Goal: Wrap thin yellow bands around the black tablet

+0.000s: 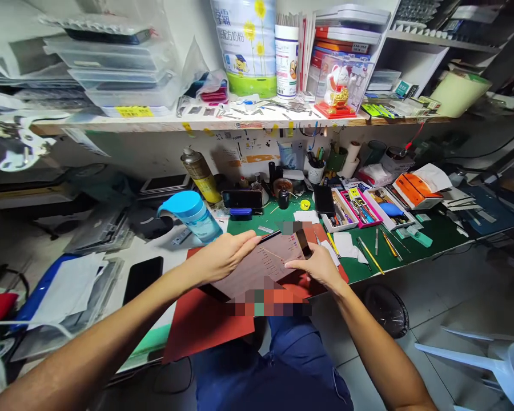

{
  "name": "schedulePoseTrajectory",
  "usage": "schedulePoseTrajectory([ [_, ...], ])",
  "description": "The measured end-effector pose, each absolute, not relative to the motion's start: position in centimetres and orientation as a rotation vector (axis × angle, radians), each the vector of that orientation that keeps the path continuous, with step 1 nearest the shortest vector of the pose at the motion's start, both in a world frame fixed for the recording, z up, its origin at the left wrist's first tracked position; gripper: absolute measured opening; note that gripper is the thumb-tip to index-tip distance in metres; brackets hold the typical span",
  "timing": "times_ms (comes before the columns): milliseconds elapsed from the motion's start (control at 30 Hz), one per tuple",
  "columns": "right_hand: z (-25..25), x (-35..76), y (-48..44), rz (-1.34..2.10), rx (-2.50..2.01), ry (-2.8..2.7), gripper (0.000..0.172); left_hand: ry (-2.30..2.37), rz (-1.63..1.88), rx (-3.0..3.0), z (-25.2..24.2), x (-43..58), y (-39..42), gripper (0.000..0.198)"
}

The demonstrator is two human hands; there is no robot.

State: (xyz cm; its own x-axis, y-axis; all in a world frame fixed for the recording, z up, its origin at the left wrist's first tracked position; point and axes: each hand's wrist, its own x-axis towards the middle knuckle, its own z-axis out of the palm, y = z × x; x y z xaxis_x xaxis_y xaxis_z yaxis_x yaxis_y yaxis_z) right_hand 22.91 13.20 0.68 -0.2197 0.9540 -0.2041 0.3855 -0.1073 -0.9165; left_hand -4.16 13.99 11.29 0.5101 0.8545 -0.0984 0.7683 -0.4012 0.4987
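A tablet [251, 265] is held tilted above a red mat [214, 322] at the front edge of the bench. Its lit screen carries small rows of marks, and blurred blocks cover parts of it. My right hand [319, 265] grips the tablet's right end, thumb on the screen side and fingers behind. Across the tablet's upper left side lies my left hand [227, 257], closed on it with the fingers held together and pointing right. A dark strip shows at its fingertips; whether this is the tablet's edge or a separate piece, I cannot tell.
A blue-lidded water bottle [192, 217] stands close behind my left hand. Beyond the tablet are a propped phone [243, 200] and a spray can [200, 174]. Tool trays [362, 208] and loose screwdrivers [389, 245] lie right. A loaded shelf [248, 123] overhangs the bench.
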Motion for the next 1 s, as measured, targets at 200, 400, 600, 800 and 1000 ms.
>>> schedulePoseTrajectory([
  [200,8.4,19.3,16.8,1.103,-1.587,-1.978,0.044,1.337,0.563,1.945,11.2,-8.5,13.2,0.042],
  [400,14.6,18.1,18.2,0.992,-1.558,-2.312,0.062,1.449,0.948,1.374,7.5,-8.9,8.3,0.048],
  [600,12.4,21.7,10.6,1.412,-1.596,-2.093,0.057,1.568,1.236,0.617,0.4,-8.5,0.7,0.046],
  [800,8.4,26.2,3.4,1.626,-1.384,-1.602,0.041,1.666,1.269,0.188,-4.1,-8.6,-4.7,0.044],
  [1000,7.2,28.6,1.7,1.554,-1.091,-0.933,0.033,1.588,1.248,0.182,-4.2,-7.4,-7.1,0.039],
])
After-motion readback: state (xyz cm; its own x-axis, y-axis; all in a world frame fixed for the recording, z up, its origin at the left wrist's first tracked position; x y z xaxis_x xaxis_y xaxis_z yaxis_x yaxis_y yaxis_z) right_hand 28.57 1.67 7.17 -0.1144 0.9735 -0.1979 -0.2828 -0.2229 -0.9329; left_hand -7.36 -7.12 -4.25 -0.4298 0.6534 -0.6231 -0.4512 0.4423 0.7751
